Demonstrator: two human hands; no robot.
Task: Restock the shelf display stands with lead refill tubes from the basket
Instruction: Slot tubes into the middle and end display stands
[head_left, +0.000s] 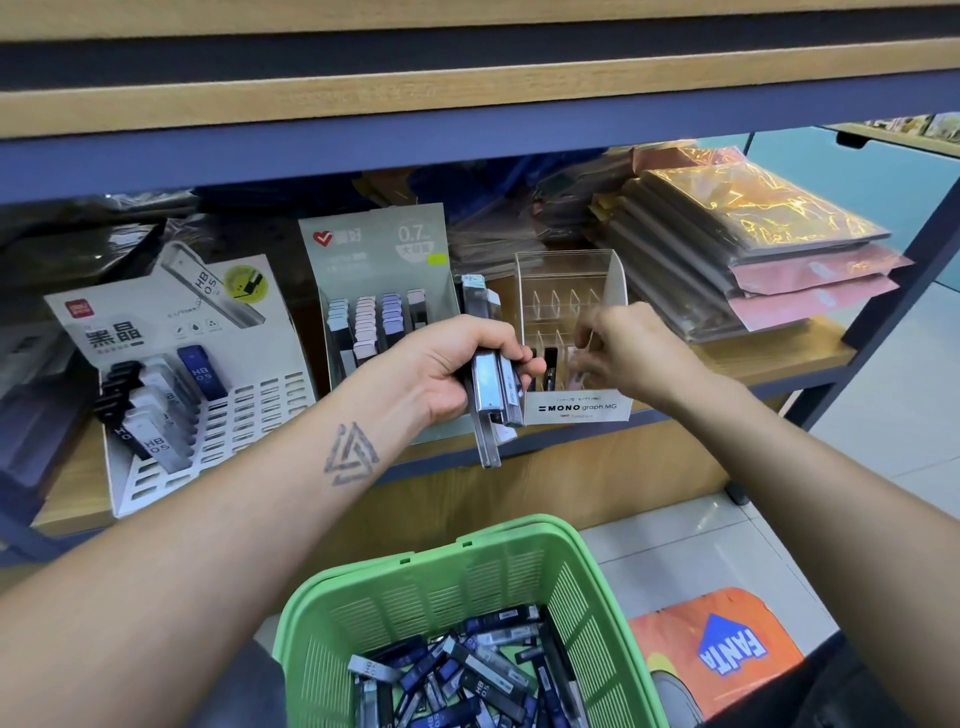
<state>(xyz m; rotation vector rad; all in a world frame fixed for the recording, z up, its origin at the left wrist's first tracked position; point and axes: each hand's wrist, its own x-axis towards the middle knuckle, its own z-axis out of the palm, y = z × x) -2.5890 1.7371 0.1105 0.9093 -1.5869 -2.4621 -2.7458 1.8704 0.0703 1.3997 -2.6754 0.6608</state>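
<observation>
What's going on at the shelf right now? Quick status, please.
Left hand grips a bundle of lead tubes. Right hand pinches one into the clear Mono stand. Green basket below still stocked. Nothing blocking.

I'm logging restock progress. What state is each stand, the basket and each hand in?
Left hand: grips a bundle of lead refill tubes.
Right hand: pinches a tube at the clear MONO stand.
Clear MONO stand: mostly empty.
White HB stand: partly filled.
Grey 0.7 stand: mostly filled.
Green basket: holds many tubes.

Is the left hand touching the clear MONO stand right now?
Cannot tell. In the head view the left hand, gripping a bundle of lead tubes, overlaps the clear MONO stand, hiding any contact or gap.
</observation>
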